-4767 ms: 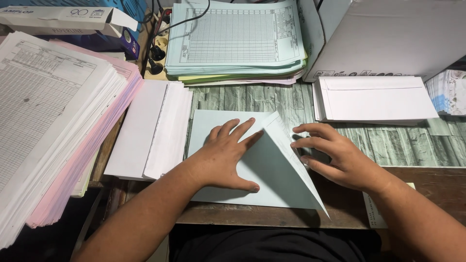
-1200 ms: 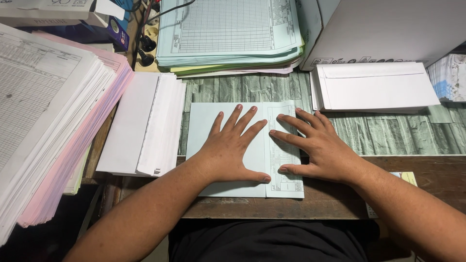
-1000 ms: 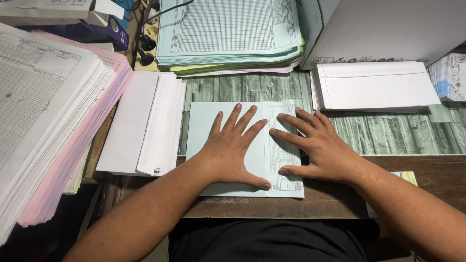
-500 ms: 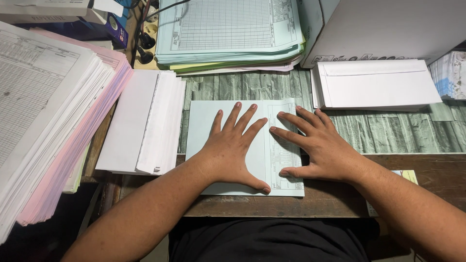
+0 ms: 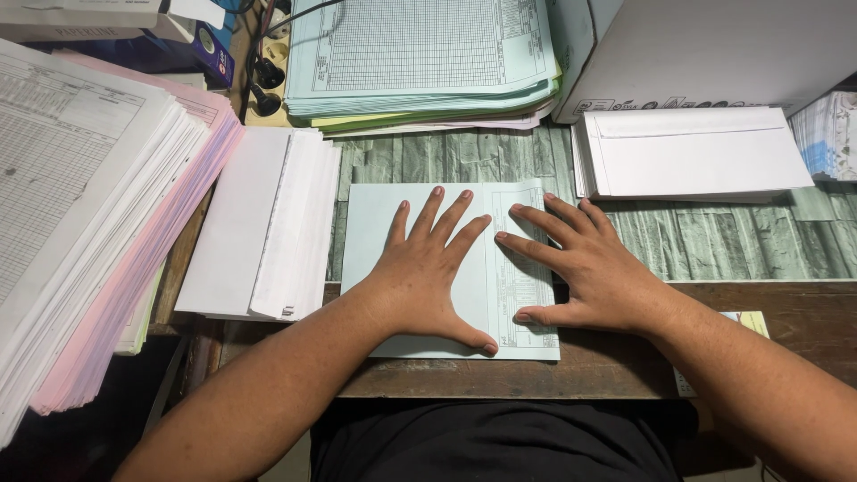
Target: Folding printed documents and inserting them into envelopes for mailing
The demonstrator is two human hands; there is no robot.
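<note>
Lying under both hands [image 5: 500, 268]: folded sheet [image 5: 370, 223]

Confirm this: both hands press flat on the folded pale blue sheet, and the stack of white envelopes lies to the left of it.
Not quite. The head view shows the stack of white envelopes up and to the right of the folded pale blue sheet. Left hand and right hand do press flat on it.
</note>
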